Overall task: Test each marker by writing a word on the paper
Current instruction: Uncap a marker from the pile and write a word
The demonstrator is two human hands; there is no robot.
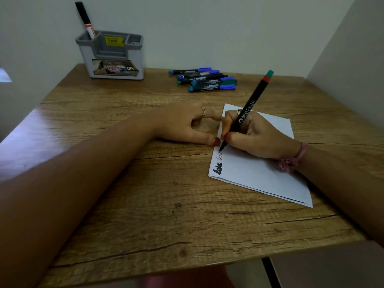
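Right hand pinches marker tip-down on paper mid-word; left hand holds nothing, thumb pinning paper's left edge against sliding on counter.

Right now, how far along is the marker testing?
One bold black word already sits on the paper. The right hand is writing a second, thinner word with a marker. About five capped markers lie waiting; another stands in the holder.

We are reading "FABER-CASTELL" in white along the black marker. The holder is showing a yellow tag with "49.00", and lower down "42" and "OP". The paper is carrying, perhaps, "lolei".
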